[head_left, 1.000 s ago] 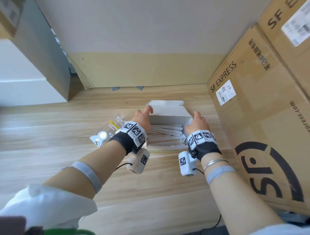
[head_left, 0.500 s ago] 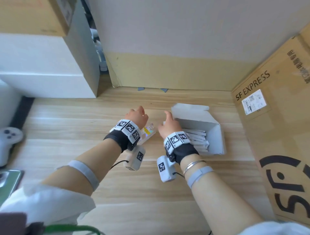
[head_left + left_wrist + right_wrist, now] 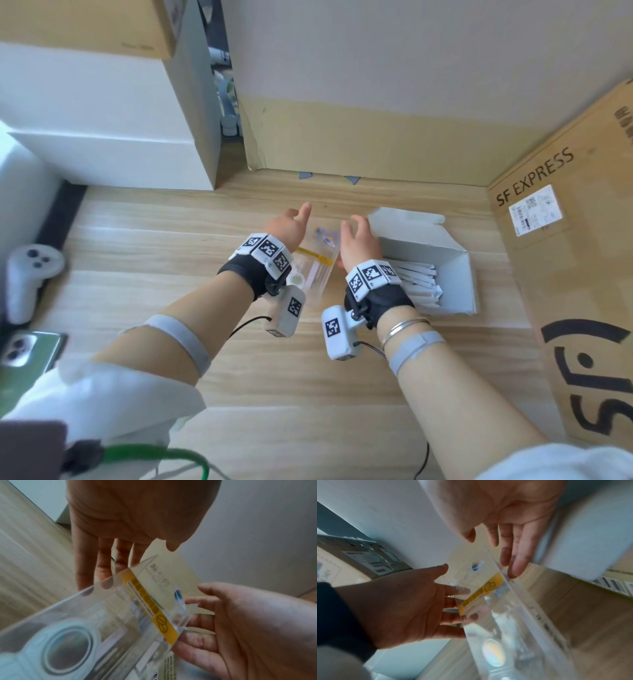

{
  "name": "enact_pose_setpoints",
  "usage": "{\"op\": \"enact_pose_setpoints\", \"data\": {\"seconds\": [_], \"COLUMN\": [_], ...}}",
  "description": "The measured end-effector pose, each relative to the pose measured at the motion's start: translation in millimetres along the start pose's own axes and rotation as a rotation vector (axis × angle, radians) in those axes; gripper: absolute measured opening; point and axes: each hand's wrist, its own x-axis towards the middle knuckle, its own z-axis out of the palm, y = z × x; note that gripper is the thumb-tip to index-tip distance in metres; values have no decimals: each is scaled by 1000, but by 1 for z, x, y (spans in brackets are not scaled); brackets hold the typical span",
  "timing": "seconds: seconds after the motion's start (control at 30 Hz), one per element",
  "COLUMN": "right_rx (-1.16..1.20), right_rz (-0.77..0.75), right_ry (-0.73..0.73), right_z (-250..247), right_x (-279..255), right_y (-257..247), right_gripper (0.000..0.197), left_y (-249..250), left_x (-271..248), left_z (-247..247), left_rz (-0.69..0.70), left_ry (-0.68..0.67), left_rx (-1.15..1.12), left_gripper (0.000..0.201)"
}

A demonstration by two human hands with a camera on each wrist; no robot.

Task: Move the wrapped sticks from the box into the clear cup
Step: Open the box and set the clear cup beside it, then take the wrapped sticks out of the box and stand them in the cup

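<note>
1. On the pale wood-grain tabletop (image 3: pixel 171 240), nearest the person: both forearms reach forward, wrist cameras strapped on.
2. Between the hands sits the clear rectangular plastic cup with a yellow label band (image 3: pixel 313 270). From these views it cannot be told whether it is lifted or resting on the table.
3. Left hand (image 3: pixel 287 229): fingers straight and slightly spread along the cup's left wall, fingertips (image 3: pixel 102 573) showing through the plastic. Firm contact cannot be told.
4. Right hand (image 3: pixel 358 240): fingers loosely extended at the cup's right edge, near the yellow band; no closed pinch visible.
5. Just right of the cup: the open white cardboard box (image 3: pixel 455 274), holding the white paper-wrapped sticks (image 3: pixel 418 281) lying flat in a loose stack.
6. Handling judgement: the cup looks light, thin-walled and slick; hold it by opposite walls, gently, or it may flex or skid.
7. The sticks look light and stiff with slippery wrappers; pinch a few at mid-length.
8. Farther off: a brown SF EXPRESS shipping carton (image 3: pixel 565 240) at right, a white game controller (image 3: pixel 30 274) at left.
</note>
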Motion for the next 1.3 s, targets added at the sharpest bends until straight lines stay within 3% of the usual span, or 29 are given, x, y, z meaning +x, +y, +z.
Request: {"op": "enact_pose_setpoints", "data": {"seconds": [0.23, 0.43, 0.6, 0.73, 0.93, 1.1, 1.3], "right_rx": [-170, -190, -132, -106, -136, -162, -215], "right_rz": [-69, -99, -126, -138, -54, -8, 6], "right_ry": [-24, -81, -37, 40, 55, 12, -28], "right_z": [-12, -5, -20, -46, -82, -106, -119], "right_x": [-11, -18, -15, -6, 7, 13, 22], "right_y": [-6, 12, 16, 26, 52, 73, 91], "right_gripper": [44, 37, 32, 26, 30, 31, 31], "left_y": [7, -8, 2, 24, 67, 80, 70], "left_x": [-13, -17, -19, -23, -35, -36, -24], "left_z": [-5, 7, 19, 29, 61, 101, 123], "left_rz": [66, 12, 10, 137, 339, 168, 65], "left_ry": [9, 41, 191, 274, 142, -98, -147], "left_rx": [11, 33, 129, 168, 80, 204, 281], "left_gripper": [63, 54, 54, 50, 47, 63, 77]}}
